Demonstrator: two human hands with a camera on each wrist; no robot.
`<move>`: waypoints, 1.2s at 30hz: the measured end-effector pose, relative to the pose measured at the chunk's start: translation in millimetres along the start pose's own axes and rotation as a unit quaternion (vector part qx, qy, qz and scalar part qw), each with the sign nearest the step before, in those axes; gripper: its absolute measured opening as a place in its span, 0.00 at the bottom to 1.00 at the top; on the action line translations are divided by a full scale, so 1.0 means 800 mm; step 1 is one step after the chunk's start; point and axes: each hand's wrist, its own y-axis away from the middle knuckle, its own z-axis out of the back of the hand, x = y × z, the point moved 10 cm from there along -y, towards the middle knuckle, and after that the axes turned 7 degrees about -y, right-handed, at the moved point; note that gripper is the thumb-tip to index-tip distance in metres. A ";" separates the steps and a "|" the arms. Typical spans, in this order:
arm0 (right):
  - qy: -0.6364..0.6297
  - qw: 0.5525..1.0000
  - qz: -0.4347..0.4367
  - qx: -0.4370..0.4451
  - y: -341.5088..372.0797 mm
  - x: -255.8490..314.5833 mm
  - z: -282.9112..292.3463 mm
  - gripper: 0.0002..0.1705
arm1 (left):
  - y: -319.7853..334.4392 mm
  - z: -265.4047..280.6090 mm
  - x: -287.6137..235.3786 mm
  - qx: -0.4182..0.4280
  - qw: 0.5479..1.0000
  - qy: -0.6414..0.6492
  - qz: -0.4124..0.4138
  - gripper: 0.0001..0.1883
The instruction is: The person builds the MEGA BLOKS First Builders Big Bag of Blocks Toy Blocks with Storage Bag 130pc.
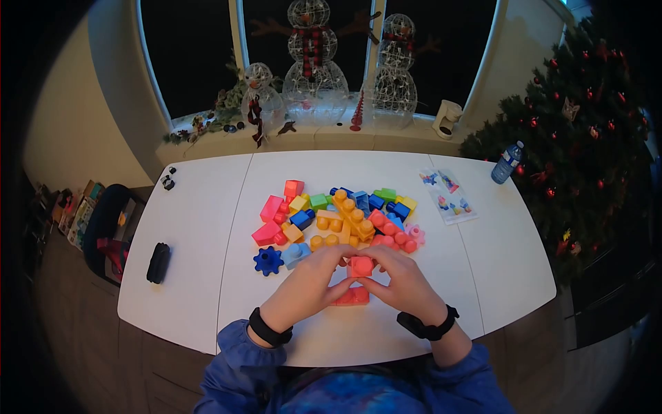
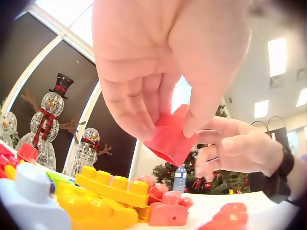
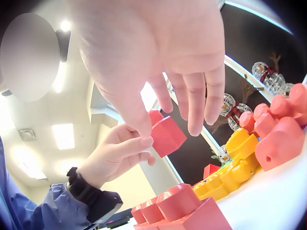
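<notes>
Fingers of the L hand point(image 1: 310, 277) are pinching a red block point(image 1: 361, 266); R hand point(image 1: 408, 281) is extending its fingers nearly straight, thumb close by, contact I can't confirm. I'm figuring main risk = slip: a fingertip pinch could be letting it twist out if the hands are pushing unevenly, prob. dropping it on the lower red brick point(image 1: 353, 297) at 6 o'clock. Pos.: block's sitting betw. fingertips, 3 o'clock of L, 9 o'clock of R, brick pile point(image 1: 354, 214) at 12.
</notes>
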 end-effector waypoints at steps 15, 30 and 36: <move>0.043 0.971 -0.154 0.176 0.055 -0.084 -0.035 0.21 | 0.066 -0.049 0.059 0.139 0.985 -0.028 0.093 0.20; 0.095 0.973 -0.126 0.167 0.048 -0.085 -0.042 0.24 | 0.054 -0.045 0.062 0.088 0.992 -0.036 0.078 0.18; 0.075 0.979 -0.163 0.101 0.047 -0.061 0.009 0.27 | 0.061 0.066 0.100 -0.033 0.964 -0.049 0.260 0.20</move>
